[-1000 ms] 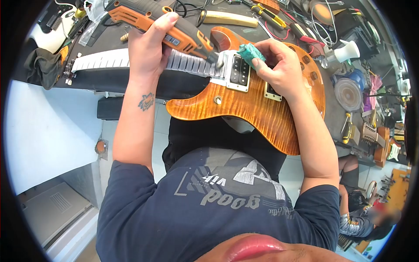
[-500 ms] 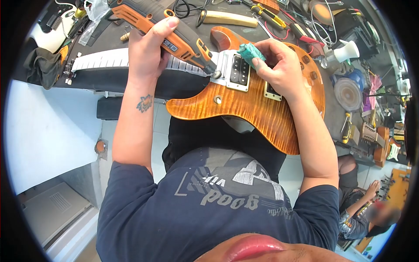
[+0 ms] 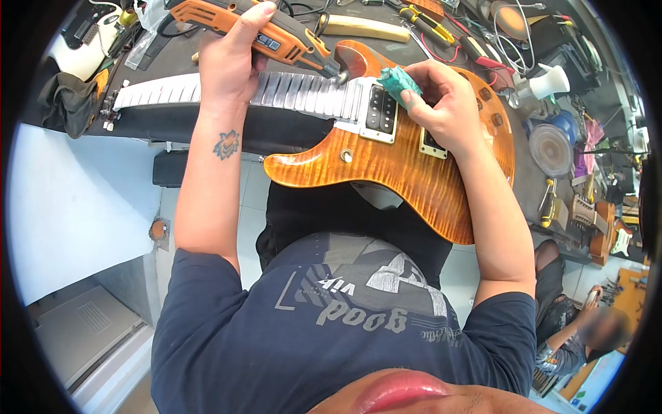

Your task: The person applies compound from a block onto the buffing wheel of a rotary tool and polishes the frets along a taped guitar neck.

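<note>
My left hand is wrapped round an orange and black rotary tool. A small round polishing tip on the tool hovers at the far edge of the masked neck, near the body. White tape covers the fretboard, with the frets showing as dark lines. In my right hand a crumbly green block of polishing compound is pinched above the black pickup. My right forearm lies over the flamed amber electric guitar, which is face up across the bench edge and my lap.
A yellow-handled tool lies behind the guitar. Cables, pliers and a utility knife clutter the bench's far side. To the right are a white-topped bottle and a round lid. Another person sits at lower right.
My left hand and the rotary tool have shifted up and away, taking the tip from the neck's near side to its far edge. My right hand stays almost still with the green block.
</note>
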The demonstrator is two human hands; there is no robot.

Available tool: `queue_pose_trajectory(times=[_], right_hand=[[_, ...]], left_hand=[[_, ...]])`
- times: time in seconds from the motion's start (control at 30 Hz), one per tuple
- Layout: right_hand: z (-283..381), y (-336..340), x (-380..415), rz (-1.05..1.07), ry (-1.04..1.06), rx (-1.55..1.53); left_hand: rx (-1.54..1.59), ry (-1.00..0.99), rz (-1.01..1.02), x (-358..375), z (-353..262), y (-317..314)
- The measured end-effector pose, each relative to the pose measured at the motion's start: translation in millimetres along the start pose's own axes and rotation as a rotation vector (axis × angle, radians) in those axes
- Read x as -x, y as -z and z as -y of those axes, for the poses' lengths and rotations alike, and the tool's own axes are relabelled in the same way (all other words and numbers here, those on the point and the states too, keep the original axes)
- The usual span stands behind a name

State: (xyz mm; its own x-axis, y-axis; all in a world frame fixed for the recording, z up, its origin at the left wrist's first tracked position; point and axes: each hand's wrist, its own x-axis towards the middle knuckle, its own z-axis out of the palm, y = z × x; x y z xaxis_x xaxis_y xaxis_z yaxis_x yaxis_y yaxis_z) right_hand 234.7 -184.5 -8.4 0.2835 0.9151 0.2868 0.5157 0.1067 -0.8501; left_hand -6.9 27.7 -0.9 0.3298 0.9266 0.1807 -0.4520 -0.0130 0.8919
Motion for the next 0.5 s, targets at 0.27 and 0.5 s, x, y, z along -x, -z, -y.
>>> queue_pose_trajectory(times=[0.27,0.5], right_hand=[[0.4,-0.4,-0.3,-0.007,0.041,0.025],[-0.1,-0.7,0.5,-0.007,0.041,0.022]], left_hand=[[0.073,-0.084,-0.111,9.9,5.9,-22.8],[0.053,-0.004,-0.052,8.7,-0.4,-16.6]])
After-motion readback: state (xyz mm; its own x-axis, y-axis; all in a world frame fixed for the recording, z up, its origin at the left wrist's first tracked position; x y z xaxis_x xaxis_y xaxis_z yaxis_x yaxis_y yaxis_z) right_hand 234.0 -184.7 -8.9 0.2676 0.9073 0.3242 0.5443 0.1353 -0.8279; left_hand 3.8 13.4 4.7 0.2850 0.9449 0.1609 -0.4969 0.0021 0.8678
